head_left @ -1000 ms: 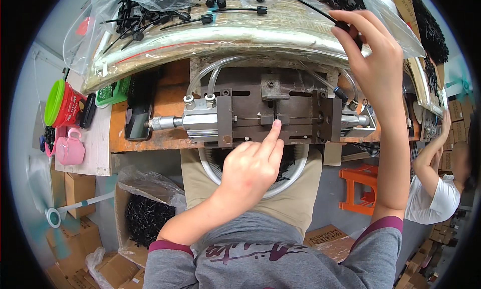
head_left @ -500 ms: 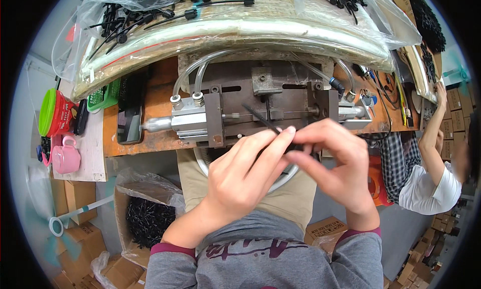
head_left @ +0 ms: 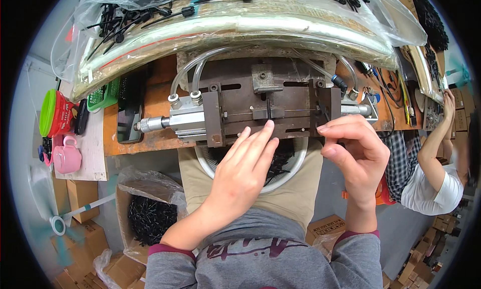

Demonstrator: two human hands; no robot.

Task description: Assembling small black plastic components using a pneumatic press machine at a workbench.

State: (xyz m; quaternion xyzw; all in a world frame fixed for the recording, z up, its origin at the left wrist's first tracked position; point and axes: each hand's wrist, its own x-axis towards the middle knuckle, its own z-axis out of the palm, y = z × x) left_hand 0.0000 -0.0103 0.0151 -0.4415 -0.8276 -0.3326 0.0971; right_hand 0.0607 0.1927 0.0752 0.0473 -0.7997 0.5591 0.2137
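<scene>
My left hand (head_left: 240,171) reaches up to the metal fixture (head_left: 235,96), fingers stretched out. Its index fingertip touches the near end of a thin black stick-like part (head_left: 269,108) lying in the fixture's middle. To the right, before the fixture's right end, my right hand (head_left: 358,159) is raised with thumb and index finger curled toward each other. Something dark shows between those fingers, too small to name. A silver pneumatic cylinder (head_left: 188,121) sits at the fixture's left, another cylinder (head_left: 355,108) at its right. Under my hands, a white-rimmed container (head_left: 302,156) on my lap holds black parts (head_left: 283,161).
Plastic-covered padding (head_left: 240,28) carrying black stemmed parts (head_left: 117,21) spans the back. Left are a dark tray (head_left: 131,111), a pink cup (head_left: 67,156) and a red tub (head_left: 61,113). A box of black parts (head_left: 153,216) stands lower left. Another person (head_left: 433,184) works at right.
My hands have moved apart, the right one going right. The black stick that stuck out above my left fingers no longer shows there; my left index finger now touches a black part in the fixture.
</scene>
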